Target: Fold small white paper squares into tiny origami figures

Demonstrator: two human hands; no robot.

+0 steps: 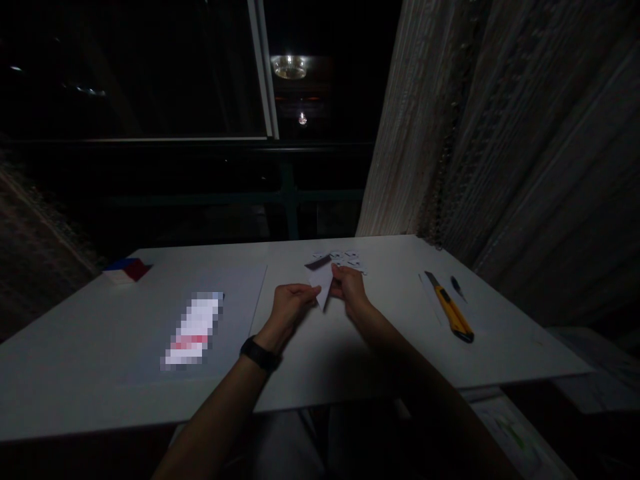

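A small folded piece of white paper (320, 281) is held up between my two hands above the middle of the table. Its top edge flares out into a darker, shaded flap, and its lower end comes to a point. My left hand (294, 305), with a black band on the wrist, pinches the paper's left side. Fingers of my right hand (349, 287) grip its right edge. Just behind, several small white paper pieces with dark marks (353, 261) lie on the table, partly covered by my right hand and the paper.
On the white table (300, 387), a yellow box cutter (451, 310) and a dark pen-like object (457, 287) lie at right. At left are a lit, pixelated phone-like screen (195, 330) on a large sheet and a red, white and blue cube (125, 271). A curtain (400, 133) hangs behind.
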